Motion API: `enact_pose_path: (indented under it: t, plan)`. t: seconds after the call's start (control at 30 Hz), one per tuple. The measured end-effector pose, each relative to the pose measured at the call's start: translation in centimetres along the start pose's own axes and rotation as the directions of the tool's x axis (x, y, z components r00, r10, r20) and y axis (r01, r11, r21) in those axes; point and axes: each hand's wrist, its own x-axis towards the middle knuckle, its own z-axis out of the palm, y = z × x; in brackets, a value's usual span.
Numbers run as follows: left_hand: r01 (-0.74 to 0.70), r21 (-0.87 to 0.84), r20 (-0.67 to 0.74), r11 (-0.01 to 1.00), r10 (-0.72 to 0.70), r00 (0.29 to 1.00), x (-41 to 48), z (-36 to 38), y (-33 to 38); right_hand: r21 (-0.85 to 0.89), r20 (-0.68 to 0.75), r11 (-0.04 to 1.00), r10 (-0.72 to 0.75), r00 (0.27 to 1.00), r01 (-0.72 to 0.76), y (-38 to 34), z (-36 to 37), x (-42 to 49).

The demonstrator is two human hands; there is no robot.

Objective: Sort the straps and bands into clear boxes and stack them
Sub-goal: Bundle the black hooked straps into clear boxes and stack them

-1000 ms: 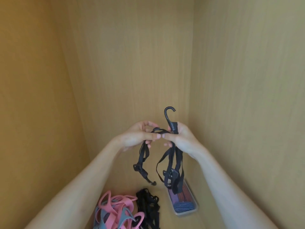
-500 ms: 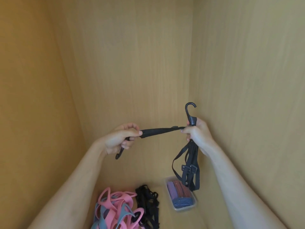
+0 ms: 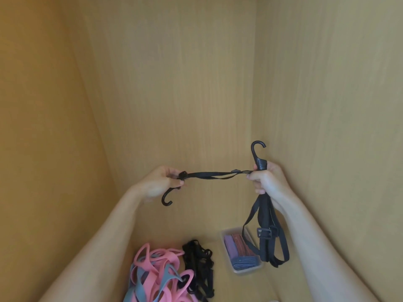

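Note:
Both hands hold a black hooked strap (image 3: 216,174) stretched level in the air in front of the wooden back wall. My left hand (image 3: 160,184) grips one end, its hook hanging below the fingers. My right hand (image 3: 267,180) grips the other end, with a hook sticking up above it and folded loops and buckles dangling beneath. Below, a clear box (image 3: 241,250) holds red, purple and blue striped bands. A pile of pink and grey bands (image 3: 157,275) lies at the bottom, with a heap of black straps (image 3: 199,264) beside it.
Wooden walls close in on the left (image 3: 43,149), at the back (image 3: 174,83) and on the right (image 3: 338,127). The box stands near the right wall. The dangling loops hang right over the box's near end.
My hands have drawn apart, pulling the strap from a slack bunch into a taut level line. The left-hand hook now hangs below my left hand.

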Motion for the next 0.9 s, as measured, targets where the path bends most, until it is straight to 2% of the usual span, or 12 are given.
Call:
enact_pose_path:
  t: [0.07,0.13,0.3,0.37,0.5,0.67,0.8,0.9]
  plan:
    - [-0.025,0.105,-0.113,0.994,0.037,0.993,0.5,0.3,-0.2,0.024,0.031,1.0,0.002,1.0,-0.003,0.1,-0.1,-0.3]
    - [-0.029,0.128,-0.207,0.991,0.055,0.977,1.0,0.6,-0.4,0.01,0.084,1.0,-0.003,0.996,0.002,0.2,-0.1,-0.8]
    - [-0.003,0.126,-0.411,0.992,0.055,0.91,1.5,1.4,-0.6,-0.019,0.218,0.999,-0.028,0.975,0.033,0.8,1.0,-2.1]
    - [-0.012,0.045,-0.432,0.999,0.03,0.901,1.6,1.8,-0.4,0.002,0.261,0.999,-0.043,0.964,0.044,1.0,1.5,-2.6]
    - [-0.062,-0.14,-0.303,0.988,0.016,0.953,1.3,2.5,-0.7,0.068,0.28,0.995,-0.086,0.956,0.07,0.8,2.1,-3.1]
    - [-0.033,-0.13,-0.199,0.991,0.007,0.98,0.4,2.2,-1.7,0.082,0.123,0.987,-0.145,0.982,0.136,0.4,2.0,-2.7]
    - [-0.005,-0.119,0.001,0.993,0.005,1.0,-0.9,1.2,-2.7,0.078,0.003,0.99,-0.122,0.993,0.121,0.5,1.6,-2.1]
    - [0.038,-0.232,0.1,0.972,-0.015,0.995,-1.8,1.3,-3.5,0.104,-0.046,0.989,-0.101,0.994,0.106,0.9,1.4,-1.8]
